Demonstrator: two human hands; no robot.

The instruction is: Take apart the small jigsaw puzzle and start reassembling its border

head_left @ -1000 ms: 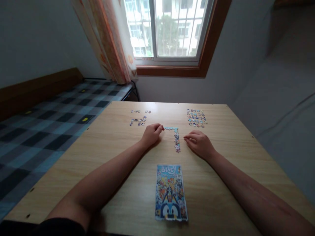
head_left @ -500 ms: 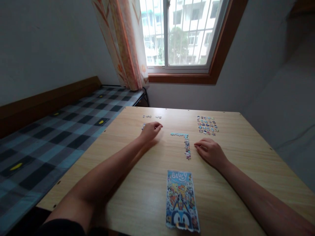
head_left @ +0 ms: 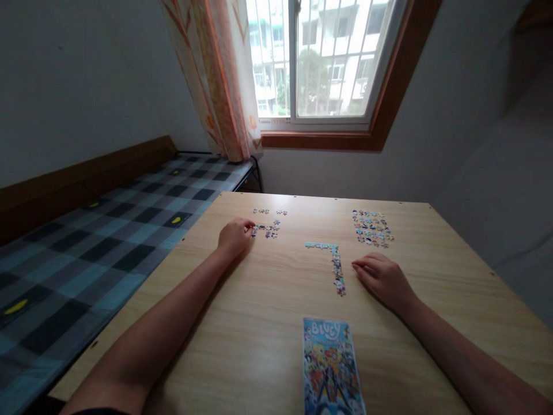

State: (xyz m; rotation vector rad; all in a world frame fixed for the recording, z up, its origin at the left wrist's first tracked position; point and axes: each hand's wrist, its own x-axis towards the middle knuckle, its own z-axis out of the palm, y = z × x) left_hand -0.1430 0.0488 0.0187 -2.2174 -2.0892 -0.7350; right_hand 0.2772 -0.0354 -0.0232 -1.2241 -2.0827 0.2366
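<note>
My left hand is at the left end of a loose group of jigsaw pieces, its fingers pinched on a jigsaw piece there. My right hand rests on the table, fingers closed together; whether anything small is between them is hidden. Just left of its fingertips lies a joined jigsaw strip in a corner shape, with a light-blue top run and a multicoloured side run.
Rows of loose pieces lie at the back right, and a short row at the back left. A "Bluey" picture sheet lies at the front of the wooden table. A checked bed stands left.
My left hand has moved left, uncovering the group of pieces it was over. My right hand stays beside the joined strip. The view has shifted slightly, so the picture sheet sits lower.
</note>
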